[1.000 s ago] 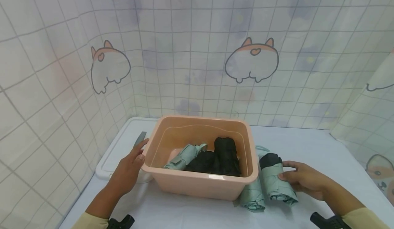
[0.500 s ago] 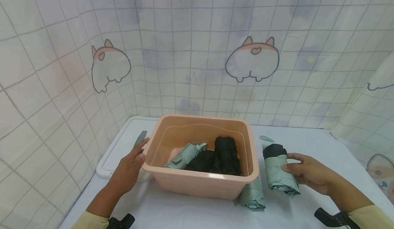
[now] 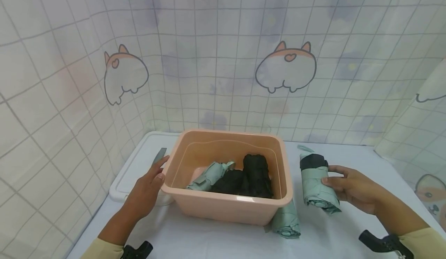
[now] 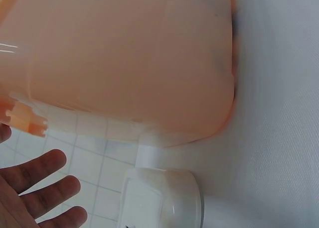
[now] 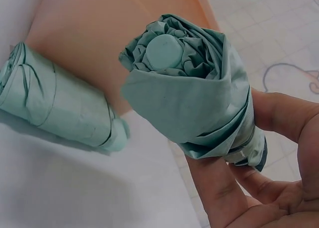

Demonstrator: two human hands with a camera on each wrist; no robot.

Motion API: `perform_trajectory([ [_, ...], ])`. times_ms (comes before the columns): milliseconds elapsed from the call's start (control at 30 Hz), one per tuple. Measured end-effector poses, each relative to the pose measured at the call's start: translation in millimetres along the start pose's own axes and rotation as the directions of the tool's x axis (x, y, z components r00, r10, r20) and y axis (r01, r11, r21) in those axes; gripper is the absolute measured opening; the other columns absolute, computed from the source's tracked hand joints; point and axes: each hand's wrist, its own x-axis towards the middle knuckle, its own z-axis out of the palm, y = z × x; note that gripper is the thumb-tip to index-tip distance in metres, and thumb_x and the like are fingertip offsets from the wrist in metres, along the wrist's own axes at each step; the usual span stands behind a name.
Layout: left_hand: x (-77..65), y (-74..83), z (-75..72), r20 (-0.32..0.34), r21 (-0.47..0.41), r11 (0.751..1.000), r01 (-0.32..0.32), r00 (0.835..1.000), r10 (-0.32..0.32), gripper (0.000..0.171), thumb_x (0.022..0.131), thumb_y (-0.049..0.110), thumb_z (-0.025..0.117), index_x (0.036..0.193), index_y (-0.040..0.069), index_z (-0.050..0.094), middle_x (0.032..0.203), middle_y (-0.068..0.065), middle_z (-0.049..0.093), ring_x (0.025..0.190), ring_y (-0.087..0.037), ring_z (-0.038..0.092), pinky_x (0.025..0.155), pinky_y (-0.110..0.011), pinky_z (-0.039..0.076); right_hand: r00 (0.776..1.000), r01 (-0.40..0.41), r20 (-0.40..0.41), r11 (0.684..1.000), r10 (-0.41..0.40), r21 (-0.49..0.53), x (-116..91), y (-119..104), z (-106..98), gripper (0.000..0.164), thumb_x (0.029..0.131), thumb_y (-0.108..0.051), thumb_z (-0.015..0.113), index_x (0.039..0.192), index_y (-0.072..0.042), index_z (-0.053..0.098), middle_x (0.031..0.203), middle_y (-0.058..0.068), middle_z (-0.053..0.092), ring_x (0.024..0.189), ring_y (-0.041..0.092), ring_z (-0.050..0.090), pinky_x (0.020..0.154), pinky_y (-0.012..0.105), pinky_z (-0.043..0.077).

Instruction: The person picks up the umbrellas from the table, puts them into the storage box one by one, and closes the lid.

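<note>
My right hand [image 3: 355, 189] grips a folded pale-green umbrella [image 3: 318, 185] with a dark band near its strap end, held up to the right of the peach plastic bin [image 3: 223, 208]. The right wrist view shows its round green tip [image 5: 164, 52] and wrapped cloth. My left hand [image 3: 144, 191] is at the bin's left rim, its visible fingers [image 4: 52, 195] extended in the left wrist view. Inside the bin lie a pale-green folded umbrella [image 3: 209, 177] and two black folded bundles, one upright-leaning [image 3: 258, 175] and one lower [image 3: 228, 182].
Another rolled green umbrella [image 3: 286, 221] lies on the white table [image 3: 209, 243] against the bin's right side. A white lid or board [image 3: 139, 160] and a grey strip-like piece [image 3: 159, 155] are left of the bin. A patterned curtain [image 3: 230, 77] stands behind.
My right hand has lifted the green umbrella up and to the right, away from the one beside the bin. My left hand has stayed at the bin's rim.
</note>
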Motion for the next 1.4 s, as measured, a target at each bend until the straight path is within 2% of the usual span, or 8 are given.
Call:
perform_trajectory([
  [333, -0.6, 1.5, -0.5, -0.001, 0.000, 1.000, -0.003, 1.000, 0.003, 0.053, 0.111, 0.047, 0.026, 0.162, 0.035, 0.027, 0.152, -0.018, 0.049, 0.130, -0.047, 0.054, 0.096, -0.070, 0.045, 0.999, 0.044, -0.018, 0.998, -0.045, -0.033, -0.9, -17.3, -1.7, 0.090, 0.103, -0.022, 0.063, 0.158, 0.009, -0.001, 0.140, 0.027, 0.050, 0.114, 0.026, 0.065, 0.095, 0.037, 0.055],
  [467, -0.5, 1.3, -0.5, -0.002, 0.004, 1.000, -0.001, 1.000, 0.001, 0.053, 0.111, 0.047, 0.025, 0.162, 0.033, 0.028, 0.152, -0.019, 0.050, 0.129, -0.046, 0.055, 0.096, -0.069, 0.046, 0.998, 0.063, -0.012, 0.997, -0.064, -0.049, -2.3, -24.7, -1.3, 0.089, 0.104, -0.022, 0.061, 0.158, 0.010, -0.002, 0.139, 0.025, 0.052, 0.112, 0.023, 0.066, 0.094, 0.035, 0.055],
  [667, -0.1, -1.9, 0.7, -0.009, 0.009, 0.999, -0.032, 0.999, 0.032, 0.051, 0.112, 0.044, 0.027, 0.162, 0.033, 0.027, 0.149, -0.020, 0.053, 0.125, -0.045, 0.058, 0.094, -0.068, 0.048, 0.995, 0.096, 0.003, 0.995, -0.096, -0.040, -5.0, -33.9, -2.5, 0.087, 0.105, -0.019, 0.059, 0.158, 0.010, -0.003, 0.140, 0.025, 0.050, 0.113, 0.021, 0.066, 0.094, 0.033, 0.055],
  [1267, -0.4, -3.0, 0.9, -0.013, -0.006, 0.999, -0.048, 0.999, 0.048, 0.051, 0.112, 0.042, 0.029, 0.163, 0.032, 0.027, 0.152, -0.021, 0.049, 0.129, -0.048, 0.054, 0.095, -0.070, 0.046, 0.989, 0.147, 0.006, 0.988, -0.147, -0.042, -5.2, -53.7, 3.0, 0.084, 0.105, -0.020, 0.058, 0.158, 0.009, 0.000, 0.139, 0.023, 0.052, 0.115, 0.017, 0.064, 0.093, 0.031, 0.054],
  [1400, -0.7, -1.6, 0.3, -0.016, -0.007, 0.999, -0.050, 0.999, 0.050, 0.052, 0.112, 0.042, 0.030, 0.163, 0.030, 0.028, 0.151, -0.021, 0.049, 0.129, -0.048, 0.055, 0.095, -0.070, 0.046, 0.987, 0.162, -0.003, 0.986, -0.163, -0.047, -4.0, -56.2, 4.6, 0.084, 0.105, -0.020, 0.058, 0.159, 0.008, 0.000, 0.143, 0.026, 0.047, 0.117, 0.017, 0.063, 0.093, 0.029, 0.054],
])
